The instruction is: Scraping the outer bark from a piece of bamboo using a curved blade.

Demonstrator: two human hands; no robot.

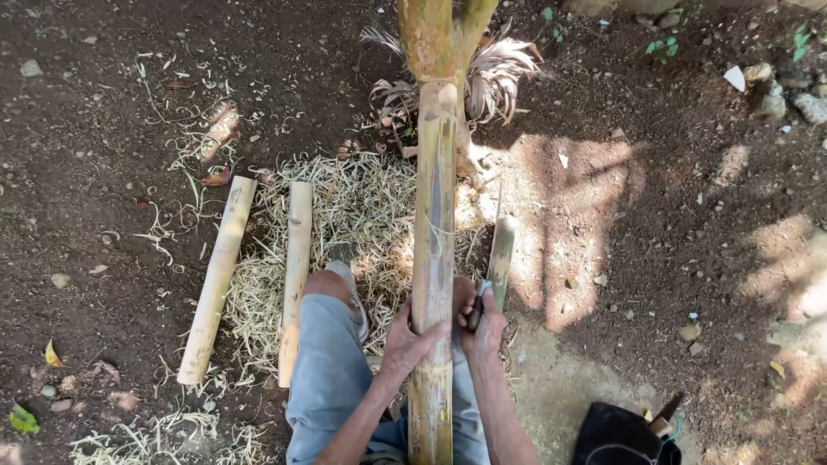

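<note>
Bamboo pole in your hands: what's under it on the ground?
Under the bamboo pole lies a heap of pale shavings, with your leg beneath its near end. The ground directly below the pole is covered by it.

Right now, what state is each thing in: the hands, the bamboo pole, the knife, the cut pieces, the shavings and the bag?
Left hand: gripping the pole.
Right hand: closed on the knife handle.
Pole: propped lengthwise, far end against a trunk, partly stripped.
Knife: blade up, beside the pole.
Two cut pieces: lying flat on the soil, apart.
Shavings: heaped under the pole.
Black bag: on the ground, a tool handle sticking out.
</note>
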